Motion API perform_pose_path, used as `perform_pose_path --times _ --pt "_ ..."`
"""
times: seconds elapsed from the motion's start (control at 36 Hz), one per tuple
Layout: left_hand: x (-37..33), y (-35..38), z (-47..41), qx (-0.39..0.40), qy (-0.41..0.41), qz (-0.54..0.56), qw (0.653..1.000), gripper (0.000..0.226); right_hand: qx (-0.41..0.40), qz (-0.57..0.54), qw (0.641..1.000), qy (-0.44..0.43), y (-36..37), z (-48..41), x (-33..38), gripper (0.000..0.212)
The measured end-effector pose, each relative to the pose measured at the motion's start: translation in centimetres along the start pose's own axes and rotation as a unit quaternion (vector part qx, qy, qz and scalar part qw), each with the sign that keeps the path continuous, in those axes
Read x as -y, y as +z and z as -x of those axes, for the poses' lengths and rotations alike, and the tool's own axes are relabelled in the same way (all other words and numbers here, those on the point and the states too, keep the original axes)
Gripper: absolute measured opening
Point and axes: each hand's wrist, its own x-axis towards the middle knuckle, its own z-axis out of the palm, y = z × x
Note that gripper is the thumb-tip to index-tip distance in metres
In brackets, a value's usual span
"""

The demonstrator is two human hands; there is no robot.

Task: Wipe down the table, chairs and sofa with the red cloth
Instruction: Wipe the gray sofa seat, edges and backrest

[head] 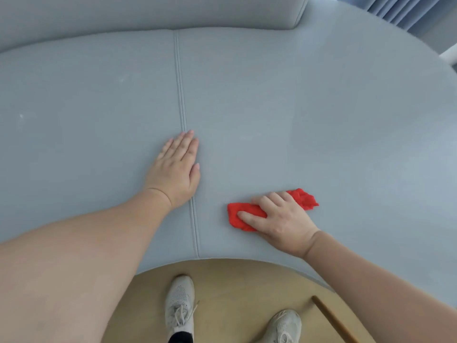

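A grey-blue sofa seat (296, 107) fills most of the head view, with a stitched seam (181, 95) running front to back down its middle. The red cloth (239, 214) lies bunched on the right cushion near the front edge. My right hand (279, 219) presses on top of it, with fingers curled over the cloth and the thumb on its left part. My left hand (176, 167) lies flat on the seat, palm down, fingers straight, right over the seam. It holds nothing.
The sofa backrest (148, 13) runs along the top. Grey curtains (400, 11) hang at the top right. Below the seat's front edge is a wooden floor (235, 288) with my two pale sneakers (179, 308) and a wooden stick (331, 318) at the bottom right.
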Motion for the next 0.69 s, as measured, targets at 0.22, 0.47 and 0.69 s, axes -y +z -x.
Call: perform_pose_path --times 0.22,0.47,0.69 --pt "0.6 1.3 -3.5 -0.016 0.001 0.042 0.999 0.065 -0.019 0.004 0.998 0.052 0.0 -1.1 -0.2 0.031" --pt "1.2 1.6 -3.6 0.000 0.024 0.045 0.999 0.063 0.018 -0.001 1.000 0.006 -0.8 -2.8 -2.8 0.030" --pt "1.5 2.0 -3.8 -0.001 0.024 0.040 0.999 0.063 -0.002 0.022 0.997 0.069 -1.3 -6.4 -7.8 0.027"
